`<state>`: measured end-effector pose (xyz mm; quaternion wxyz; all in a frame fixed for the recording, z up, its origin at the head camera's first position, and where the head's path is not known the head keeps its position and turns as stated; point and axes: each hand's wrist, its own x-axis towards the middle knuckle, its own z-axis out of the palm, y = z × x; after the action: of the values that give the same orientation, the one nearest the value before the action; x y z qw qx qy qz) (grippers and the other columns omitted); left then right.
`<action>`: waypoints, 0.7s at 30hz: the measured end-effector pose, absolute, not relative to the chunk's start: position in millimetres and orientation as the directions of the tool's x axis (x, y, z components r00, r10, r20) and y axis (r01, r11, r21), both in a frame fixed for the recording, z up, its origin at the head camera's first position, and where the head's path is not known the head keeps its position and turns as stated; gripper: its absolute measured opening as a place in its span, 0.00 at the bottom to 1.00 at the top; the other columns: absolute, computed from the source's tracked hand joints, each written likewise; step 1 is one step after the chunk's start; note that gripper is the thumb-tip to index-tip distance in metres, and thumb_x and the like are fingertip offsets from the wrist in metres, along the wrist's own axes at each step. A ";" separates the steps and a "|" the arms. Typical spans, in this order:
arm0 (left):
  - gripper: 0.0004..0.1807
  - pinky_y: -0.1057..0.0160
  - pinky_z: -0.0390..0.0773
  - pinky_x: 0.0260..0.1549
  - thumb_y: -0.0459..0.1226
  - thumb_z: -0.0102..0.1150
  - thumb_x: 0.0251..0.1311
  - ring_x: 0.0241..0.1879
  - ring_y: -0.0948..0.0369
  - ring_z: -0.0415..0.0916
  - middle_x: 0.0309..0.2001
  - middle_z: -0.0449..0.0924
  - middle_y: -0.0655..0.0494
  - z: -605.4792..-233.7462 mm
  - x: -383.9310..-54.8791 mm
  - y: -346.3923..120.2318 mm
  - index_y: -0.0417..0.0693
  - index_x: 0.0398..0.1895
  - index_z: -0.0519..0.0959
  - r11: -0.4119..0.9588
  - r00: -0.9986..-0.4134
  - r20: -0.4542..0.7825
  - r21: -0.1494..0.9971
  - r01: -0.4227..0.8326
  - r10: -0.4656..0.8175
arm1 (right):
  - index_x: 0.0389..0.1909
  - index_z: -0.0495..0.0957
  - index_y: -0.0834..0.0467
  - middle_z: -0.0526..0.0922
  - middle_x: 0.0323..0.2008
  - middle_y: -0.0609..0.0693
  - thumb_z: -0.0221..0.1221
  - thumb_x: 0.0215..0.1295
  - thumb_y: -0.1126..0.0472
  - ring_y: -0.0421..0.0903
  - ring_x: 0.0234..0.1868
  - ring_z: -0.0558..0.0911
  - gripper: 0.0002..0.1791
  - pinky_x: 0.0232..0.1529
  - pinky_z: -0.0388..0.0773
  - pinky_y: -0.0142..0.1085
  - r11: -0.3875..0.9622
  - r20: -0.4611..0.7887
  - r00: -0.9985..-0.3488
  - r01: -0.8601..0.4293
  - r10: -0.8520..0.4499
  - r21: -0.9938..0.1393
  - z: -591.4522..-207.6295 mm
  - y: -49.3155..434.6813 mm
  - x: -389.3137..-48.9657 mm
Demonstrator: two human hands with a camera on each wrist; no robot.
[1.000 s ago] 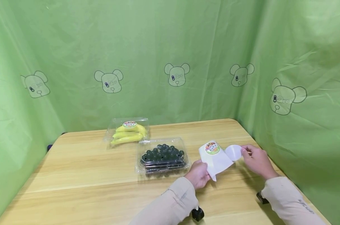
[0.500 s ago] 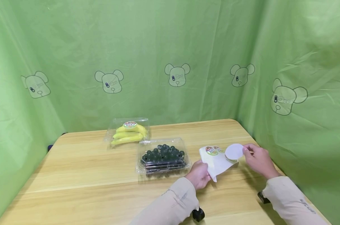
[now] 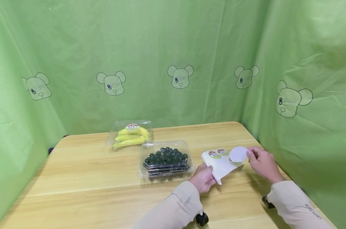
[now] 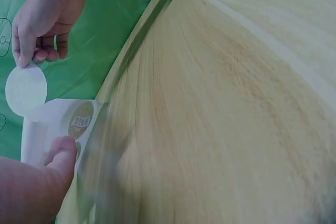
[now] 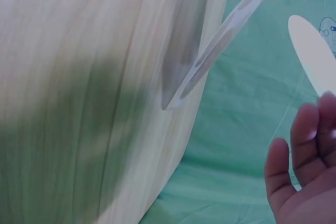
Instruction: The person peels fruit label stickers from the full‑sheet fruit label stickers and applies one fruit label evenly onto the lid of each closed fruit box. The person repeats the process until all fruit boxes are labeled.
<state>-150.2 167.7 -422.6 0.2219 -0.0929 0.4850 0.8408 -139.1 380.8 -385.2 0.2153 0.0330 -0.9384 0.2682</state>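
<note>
My left hand [image 3: 202,178] grips a white sticker sheet [image 3: 222,167] by its near left corner, thumb on top. Round printed stickers [image 3: 215,155] show along the sheet's far edge. Between thumb and fingertips, my right hand [image 3: 264,163] pinches a round sticker [image 3: 238,154] at its right edge, its plain white side showing. In the head view this sticker overlaps the sheet's right end; the left wrist view shows the peeled sticker [image 4: 26,90] just beyond the sheet's edge. A clear clamshell box of dark grapes [image 3: 166,157] stands left of my left hand.
Farther back on the wooden table [image 3: 89,178] is a clear clamshell box of bananas [image 3: 131,136] with a round sticker on its lid. Green curtains [image 3: 144,38] enclose the table behind and on both sides. A black wrist-camera mount [image 3: 202,218] hangs under the left sleeve.
The sticker sheet has tilted flatter, and more printed stickers show on it. The sticker in my right hand has turned its white side more fully into view. Both boxes have stayed put.
</note>
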 end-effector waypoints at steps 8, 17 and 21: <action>0.17 0.55 0.80 0.49 0.31 0.42 0.72 0.47 0.50 0.80 0.40 0.82 0.42 -417.8 -148.3 167.1 0.23 0.54 0.70 -0.390 -0.891 -0.377 0.804 -0.450 0.252 | 0.33 0.78 0.62 0.77 0.21 0.47 0.49 0.73 0.62 0.42 0.21 0.71 0.13 0.22 0.70 0.34 0.846 0.451 -0.892 -0.214 0.034 -0.488 -385.9 376.4 -140.6; 0.19 0.51 0.76 0.54 0.32 0.45 0.71 0.45 0.51 0.79 0.39 0.80 0.42 -417.1 -147.7 166.5 0.21 0.56 0.67 -0.367 -0.888 -0.398 0.810 -0.458 0.232 | 0.30 0.78 0.61 0.77 0.22 0.47 0.51 0.72 0.64 0.36 0.21 0.70 0.11 0.22 0.69 0.31 0.827 0.475 -0.880 -0.256 0.015 -0.500 -387.9 373.1 -142.7; 0.20 0.49 0.74 0.56 0.33 0.45 0.72 0.47 0.49 0.78 0.41 0.79 0.41 -416.9 -147.2 166.0 0.22 0.56 0.66 -0.370 -0.886 -0.402 0.806 -0.462 0.231 | 0.32 0.79 0.63 0.79 0.23 0.47 0.52 0.71 0.65 0.36 0.24 0.72 0.10 0.25 0.71 0.30 0.832 0.492 -0.871 -0.266 0.009 -0.487 -389.5 372.2 -143.6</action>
<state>-147.2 166.0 -416.9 0.2113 -0.1112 0.5197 0.8203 -143.6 372.2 -389.5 0.2447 0.0695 -0.9252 0.2815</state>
